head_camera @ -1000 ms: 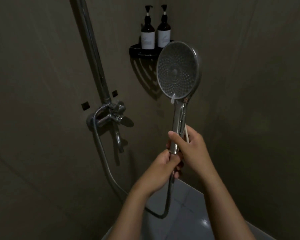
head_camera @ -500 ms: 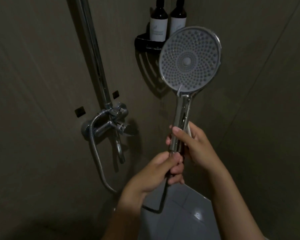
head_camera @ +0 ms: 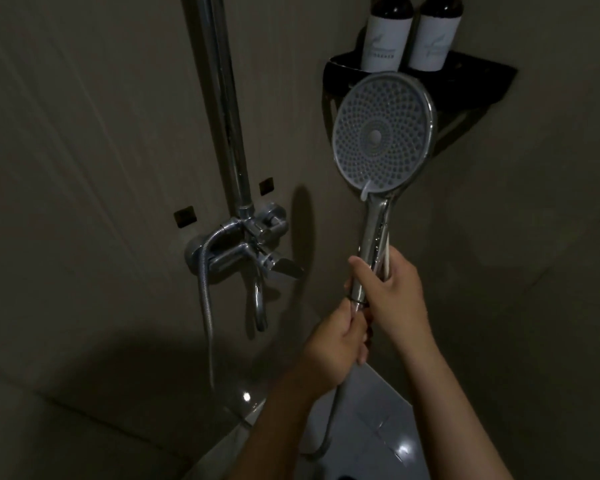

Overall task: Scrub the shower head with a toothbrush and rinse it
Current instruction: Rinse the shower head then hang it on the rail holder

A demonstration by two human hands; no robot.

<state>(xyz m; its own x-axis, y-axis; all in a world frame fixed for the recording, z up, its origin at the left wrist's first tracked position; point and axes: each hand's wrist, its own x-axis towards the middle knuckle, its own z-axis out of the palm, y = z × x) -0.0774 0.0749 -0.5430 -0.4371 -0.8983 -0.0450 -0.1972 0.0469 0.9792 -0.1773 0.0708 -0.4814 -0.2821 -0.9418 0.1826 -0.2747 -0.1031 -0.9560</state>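
Observation:
A round chrome shower head with a grey nozzle face stands upright, turned toward me, in front of the corner shelf. My right hand is closed around its chrome handle, with a thin white toothbrush shaft pressed against the handle inside the same grip. My left hand is closed on the bottom end of the handle where the hose joins. The toothbrush bristles are hidden.
A chrome mixer tap with lever and spout sits on the left wall under a vertical riser pipe. A black corner shelf holds two dark bottles. A second hose hangs from the tap. Wet floor tile lies below.
The view has shifted nearer and lower, so the bottles sit at the top edge. The shower head has turned slightly, its face now narrower. Both hands keep their grip on the handle.

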